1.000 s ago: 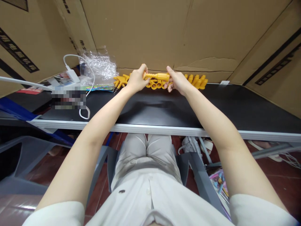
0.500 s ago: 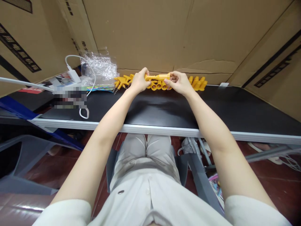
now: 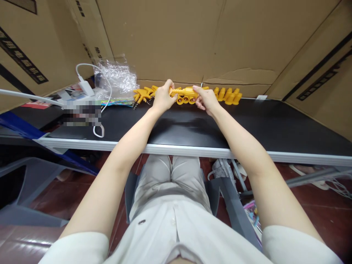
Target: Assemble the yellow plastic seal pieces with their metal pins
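My left hand (image 3: 164, 97) pinches the left end of a yellow plastic stick (image 3: 188, 91), which has a ridged thin neck and a wider, cylinder-like right part. On that wider part are the fingers of my right hand (image 3: 206, 99), thumb and forefinger closed around it. The stick is held level above the tabletop. Just behind and below it, yellow cup-like pieces (image 3: 186, 99) lie with their round openings toward me. Left of my left hand rest yellow hand-shaped pieces (image 3: 142, 95) with thin dark coils near them. More yellow cylindrical pieces (image 3: 232, 97) stand to the right.
A black table (image 3: 275, 128) with a pale front edge lies before me, walled by cardboard (image 3: 176, 40). Clear plastic wrapping (image 3: 117, 82) and a white charger with cable (image 3: 86, 88) are on the left. Grey chairs (image 3: 35, 183) stand below.
My right hand has shifted from the stick's right end onto its wider body, its fingers now lying further left and over it. My left hand stays nearly in place.
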Action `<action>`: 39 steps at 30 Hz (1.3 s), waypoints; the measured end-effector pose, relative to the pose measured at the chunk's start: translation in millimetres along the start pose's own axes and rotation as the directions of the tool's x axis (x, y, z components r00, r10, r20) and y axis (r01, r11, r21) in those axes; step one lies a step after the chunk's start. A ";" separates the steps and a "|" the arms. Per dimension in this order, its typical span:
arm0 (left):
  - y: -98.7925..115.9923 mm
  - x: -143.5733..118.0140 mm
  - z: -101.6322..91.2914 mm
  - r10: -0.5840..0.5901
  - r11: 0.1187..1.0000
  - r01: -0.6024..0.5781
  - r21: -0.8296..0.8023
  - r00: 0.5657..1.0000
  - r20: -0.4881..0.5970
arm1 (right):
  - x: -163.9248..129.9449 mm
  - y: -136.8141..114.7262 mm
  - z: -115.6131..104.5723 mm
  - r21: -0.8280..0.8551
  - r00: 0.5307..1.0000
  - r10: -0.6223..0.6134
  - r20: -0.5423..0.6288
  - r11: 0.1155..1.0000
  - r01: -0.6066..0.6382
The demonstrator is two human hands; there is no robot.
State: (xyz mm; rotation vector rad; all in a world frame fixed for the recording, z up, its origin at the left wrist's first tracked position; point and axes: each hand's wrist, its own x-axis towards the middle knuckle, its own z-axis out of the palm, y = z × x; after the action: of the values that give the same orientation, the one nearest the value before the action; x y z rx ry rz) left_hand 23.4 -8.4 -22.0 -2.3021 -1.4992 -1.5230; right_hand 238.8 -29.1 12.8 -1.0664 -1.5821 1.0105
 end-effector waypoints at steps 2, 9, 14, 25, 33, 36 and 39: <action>1.3 -0.4 1.2 -0.002 1.000 0.002 0.005 1.000 -0.010 | -1.1 -2.6 1.4 0.044 1.000 0.026 0.003 0.999 -0.026; -0.1 -0.8 5.0 0.033 0.999 -0.033 0.006 0.999 -0.026 | -3.1 -9.1 2.2 0.107 0.987 0.143 0.072 0.983 -0.150; 4.8 -1.0 3.7 0.000 1.000 0.000 -0.001 1.000 -0.014 | -0.4 -8.2 0.7 0.149 0.974 0.208 0.087 0.964 -0.219; 8.2 -3.8 3.3 0.054 0.998 -0.052 0.035 0.997 -0.049 | -7.3 -21.0 0.6 0.088 0.935 0.320 0.153 0.938 -0.336; -2.8 -1.2 11.3 0.102 0.994 -0.098 0.041 0.990 -0.099 | -10.4 -24.8 -1.0 0.129 0.907 0.384 0.171 0.904 -0.407; -3.9 -0.4 12.4 0.094 0.994 -0.088 0.063 0.991 -0.094 | -11.2 -25.7 -0.6 0.125 0.907 0.391 0.160 0.903 -0.411; -0.2 -0.9 10.7 0.061 0.993 -0.053 0.108 0.996 -0.071 | -12.3 -26.9 0.6 0.128 0.908 0.394 0.139 0.903 -0.411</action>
State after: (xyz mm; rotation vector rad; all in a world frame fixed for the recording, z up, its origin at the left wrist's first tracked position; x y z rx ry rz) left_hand 30.8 -4.0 -28.3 -2.1850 -1.4464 -1.4605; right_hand 235.7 -48.4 35.0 -1.2780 -1.3662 1.4690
